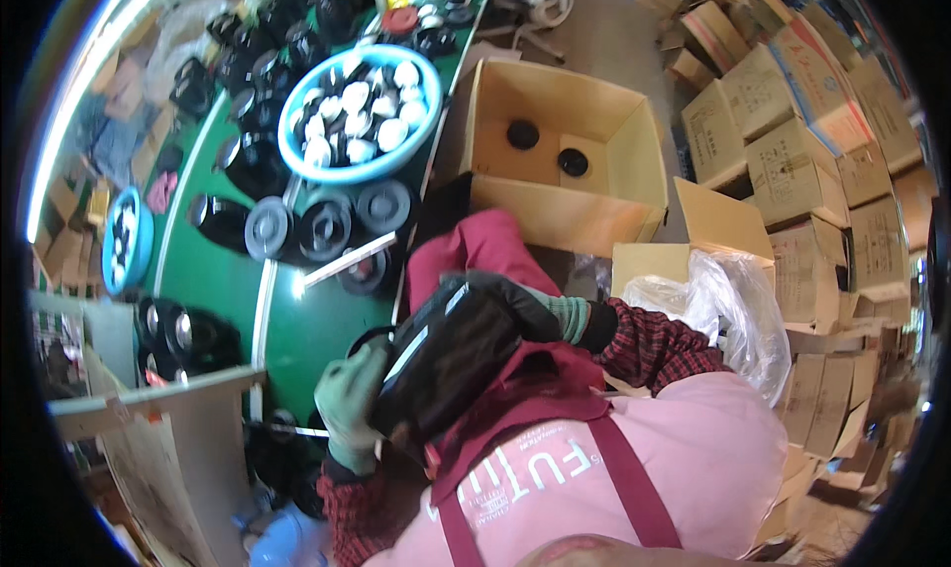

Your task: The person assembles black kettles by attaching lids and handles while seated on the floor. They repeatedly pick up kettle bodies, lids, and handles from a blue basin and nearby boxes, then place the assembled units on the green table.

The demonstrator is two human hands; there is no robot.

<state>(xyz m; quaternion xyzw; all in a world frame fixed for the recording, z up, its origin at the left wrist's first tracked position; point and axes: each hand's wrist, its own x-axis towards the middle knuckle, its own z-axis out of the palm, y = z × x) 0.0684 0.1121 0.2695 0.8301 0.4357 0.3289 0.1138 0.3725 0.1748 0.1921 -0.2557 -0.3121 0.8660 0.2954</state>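
Observation:
A large glossy black vessel (451, 364), like a jug or kettle body, lies tilted across my lap with a bright reflection along its side. My left hand (347, 399), in a grey-green work glove, grips its left end, beside a dark curved part like a handle. Around the upper right end is my right hand (530, 309), gloved with a dark palm and a green cuff; its fingers are partly hidden. Close ahead on the green bench (213, 260) lie several round black lids (325, 225).
A blue basin (431, 121) of white-and-black round parts stands on the bench, with several black vessels (253, 161) around it. Right of the bench is an open carton (565, 215) holding two black discs. Stacked cartons (792, 171) and clear plastic (728, 314) are at the right.

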